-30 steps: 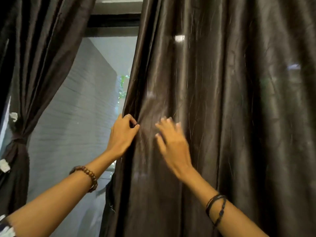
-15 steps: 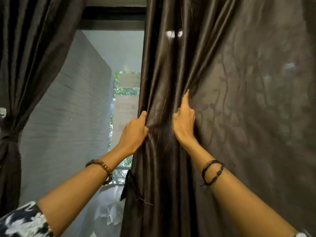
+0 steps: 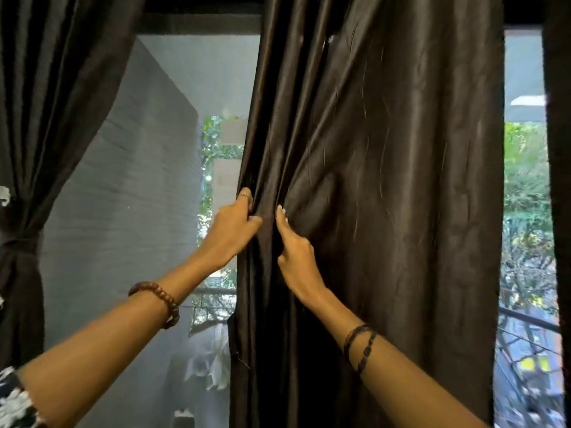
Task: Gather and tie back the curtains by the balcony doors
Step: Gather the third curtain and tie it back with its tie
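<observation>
A dark brown satin curtain (image 3: 386,186) hangs in front of me, bunched into folds along its left edge. My left hand (image 3: 233,230) grips that left edge, fingers curled round the gathered fabric. Just to its right, my right hand (image 3: 293,251) holds a fold of the same curtain, its fingertips tucked into the cloth. A second dark curtain (image 3: 58,103) at the far left is drawn aside and cinched by a tie-back (image 3: 18,242).
Between the curtains the glass shows a grey balcony wall (image 3: 123,211) and greenery. A strip of glass with a railing (image 3: 528,322) shows to the right of the held curtain. Another dark curtain edge (image 3: 559,180) hangs at the far right.
My right hand went from an open reach to holding a fold beside my left hand. The curtain has been gathered leftward, uncovering a strip of glass and greenery on the right.
</observation>
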